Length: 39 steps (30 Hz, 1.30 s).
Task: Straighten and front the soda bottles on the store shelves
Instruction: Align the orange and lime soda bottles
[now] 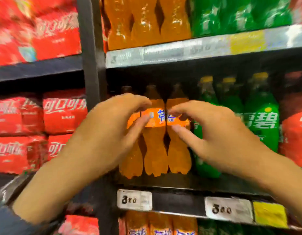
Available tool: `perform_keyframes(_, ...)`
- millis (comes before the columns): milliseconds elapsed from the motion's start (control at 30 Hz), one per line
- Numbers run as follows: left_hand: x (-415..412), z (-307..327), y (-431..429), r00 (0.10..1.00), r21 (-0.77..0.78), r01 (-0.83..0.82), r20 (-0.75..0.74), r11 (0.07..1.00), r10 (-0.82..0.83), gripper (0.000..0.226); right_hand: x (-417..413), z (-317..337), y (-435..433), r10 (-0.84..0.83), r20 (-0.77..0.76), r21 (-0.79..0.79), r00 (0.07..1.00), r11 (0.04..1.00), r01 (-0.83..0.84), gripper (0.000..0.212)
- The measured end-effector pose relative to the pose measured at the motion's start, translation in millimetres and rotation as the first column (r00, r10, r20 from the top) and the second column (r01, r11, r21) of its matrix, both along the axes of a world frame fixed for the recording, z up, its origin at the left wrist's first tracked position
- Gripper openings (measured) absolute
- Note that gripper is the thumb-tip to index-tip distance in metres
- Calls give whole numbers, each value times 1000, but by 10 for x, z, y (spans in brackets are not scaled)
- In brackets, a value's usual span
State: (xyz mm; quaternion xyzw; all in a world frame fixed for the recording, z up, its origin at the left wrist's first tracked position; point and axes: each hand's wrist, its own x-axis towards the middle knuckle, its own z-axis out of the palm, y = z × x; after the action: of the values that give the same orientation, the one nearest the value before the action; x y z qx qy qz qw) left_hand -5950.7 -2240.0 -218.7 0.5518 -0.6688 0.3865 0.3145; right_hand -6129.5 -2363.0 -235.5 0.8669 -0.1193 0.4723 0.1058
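Note:
Three orange soda bottles stand side by side on the middle shelf: left (130, 160), middle (155, 150) and right (179, 153). The middle one's orange label faces me. My left hand (109, 128) hovers in front of the left bottle at label height, fingers curled and spread. In the same claw shape, my right hand (214, 133) sits before the right bottle. The fingertips of both hands reach the label band; motion blur hides whether they touch it. Neither hand closes around a bottle.
Green soda bottles (262, 126) stand right of the orange ones, then a red cola bottle (294, 138). Red cola packs (63, 114) fill the left bay beyond a dark upright post (92, 65). The shelf edge (177, 202) carries price tags. Shelves above and below hold more orange and green bottles.

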Motion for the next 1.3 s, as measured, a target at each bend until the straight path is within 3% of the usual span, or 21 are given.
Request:
perform_keyframes(133, 150, 462, -168, 958, 71, -269, 125, 960, 259, 37, 274, 468, -160, -47, -3, -18, 999, 999, 47, 39)
perform_keyframes(233, 202, 631, -270, 818, 47, -527, 297, 848, 492, 22, 464, 655, -272, -134, -85, -28, 987, 991, 132, 45)
perform_keyframes(333, 172, 720, -323, 719, 10, -617, 414, 787, 558, 9, 593, 750, -344, -200, -150, -14, 968, 980, 200, 50)
perform_keyframes(467, 165, 843, -376, 627, 121, -727, 516, 675, 583, 21, 675, 830, -376, -220, -176, 11, 959, 974, 225, 49)
perform_keyframes(600, 182, 837, -322, 658, 95, -679, 520, 728, 545, 34, 676, 845, -391, -175, -165, 27, 971, 983, 182, 44)
perform_keyframes(700, 258, 744, -167, 798, 89, -494, 442, 865, 410, 43, 664, 816, -441, -169, -156, 25, 973, 984, 175, 49)
perform_keyframes(800, 339, 632, 78, 973, 176, -94, 226, 980, 53, 35, 665, 792, -482, -179, -146, 4, 973, 983, 182, 58)
perform_keyframes(833, 388, 586, 152, 988, 160, 67, 126, 985, -88, 28, 662, 790, -488, -171, -134, -3, 976, 985, 172, 58)
perform_keyframes(900, 539, 432, 255, 938, -29, 321, -129, 947, -322, 17, 655, 785, -482, -139, -97, -14, 986, 990, 138, 55)
perform_keyframes(933, 640, 343, 272, 890, -167, 357, -238, 919, -389, 15, 653, 784, -469, -121, -78, -24, 990, 993, 119, 53)
perform_keyframes(1000, 842, 192, 209, 845, -337, 232, -394, 912, -361, 16, 672, 789, -430, -92, -51, -53, 994, 995, 89, 49)
perform_keyframes(1100, 1045, 131, -6, 802, -218, 141, -547, 966, -240, 23, 780, 844, -376, -77, -83, -56, 994, 996, 73, 47)
perform_keyframes(1167, 1087, 217, -135, 814, -114, 180, -540, 977, -213, 25, 859, 885, -356, -80, -126, -19, 989, 997, 79, 47)
perform_keyframes(1300, 1133, 449, -247, 854, -64, 184, -483, 981, -192, 27, 885, 892, -388, -142, -169, 31, 975, 988, 150, 41)
